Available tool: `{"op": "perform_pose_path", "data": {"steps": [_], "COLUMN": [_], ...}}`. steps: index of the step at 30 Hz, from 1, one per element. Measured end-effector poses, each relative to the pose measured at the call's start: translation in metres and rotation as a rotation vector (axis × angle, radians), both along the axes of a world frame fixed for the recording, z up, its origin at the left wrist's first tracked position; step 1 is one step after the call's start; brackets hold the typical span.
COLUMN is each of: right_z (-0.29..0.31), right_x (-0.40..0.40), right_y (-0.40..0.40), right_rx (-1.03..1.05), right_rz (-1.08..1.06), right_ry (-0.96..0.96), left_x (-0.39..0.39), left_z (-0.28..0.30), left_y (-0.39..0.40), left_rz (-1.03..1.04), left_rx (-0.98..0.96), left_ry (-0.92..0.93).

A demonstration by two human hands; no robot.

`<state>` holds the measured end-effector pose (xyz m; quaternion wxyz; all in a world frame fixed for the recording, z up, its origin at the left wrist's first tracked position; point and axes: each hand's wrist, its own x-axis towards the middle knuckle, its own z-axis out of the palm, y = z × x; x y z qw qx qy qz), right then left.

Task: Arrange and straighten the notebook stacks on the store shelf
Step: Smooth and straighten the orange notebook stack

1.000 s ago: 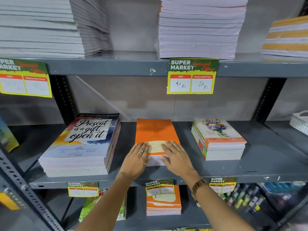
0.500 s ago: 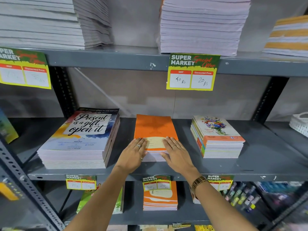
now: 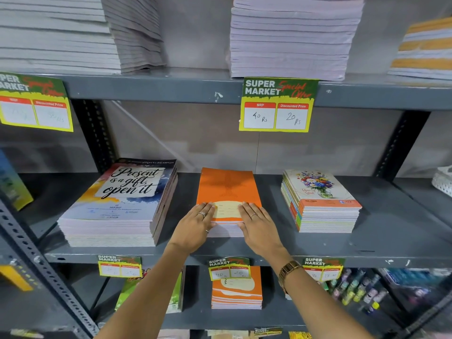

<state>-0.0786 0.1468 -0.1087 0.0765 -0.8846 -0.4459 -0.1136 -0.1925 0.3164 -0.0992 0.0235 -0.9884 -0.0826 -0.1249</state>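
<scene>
A low stack of orange notebooks (image 3: 227, 189) lies in the middle of the grey shelf (image 3: 318, 248). My left hand (image 3: 195, 227) lies flat on its front left corner, fingers on the top cover, thumb at the front edge. Flat on the front right corner rests my right hand (image 3: 256, 227), with a ring and a wristwatch. To the left stands a taller stack with a "Present is a gift, open it" cover (image 3: 117, 204). A floral-cover stack (image 3: 320, 201) sits to the right.
Tall pale notebook stacks (image 3: 293, 35) fill the upper shelf, with price tags (image 3: 277, 105) hanging from its edge. On the lower shelf lie an orange stack (image 3: 236, 289), green books and small bottles (image 3: 354, 292). A white basket (image 3: 444, 182) is at far right.
Both hands have stayed on the orange stack's front corners and pushed it slightly back on the shelf. My view has come a little closer.
</scene>
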Motion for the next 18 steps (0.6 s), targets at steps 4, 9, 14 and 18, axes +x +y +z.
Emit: {"op": "perform_pose_path", "data": {"steps": [4,9,14,18], "right_z": [-0.0017,-0.0011,-0.0031,-0.0044], "right_x": [0.0004,0.0006,0.0009,0.0017], "right_y": [-0.0013,-0.0015,-0.0017,-0.0018], "right_rx": [0.006,0.008,0.007,0.011], "right_rz": [0.003,0.01,0.01,0.011], "right_ry": [0.01,0.007,0.002,-0.005], "left_x": [0.0005,0.0014,0.0024,0.0012], "left_z": [-0.0017,-0.0047,-0.007,-0.0079], "left_y": [-0.0013,-0.002,-0.0014,-0.0042], "left_rz": [0.005,0.017,0.018,0.01], "left_rx": [-0.003,0.02,0.034,0.019], "left_ry": [-0.009,-0.013,-0.025,-0.048]}}
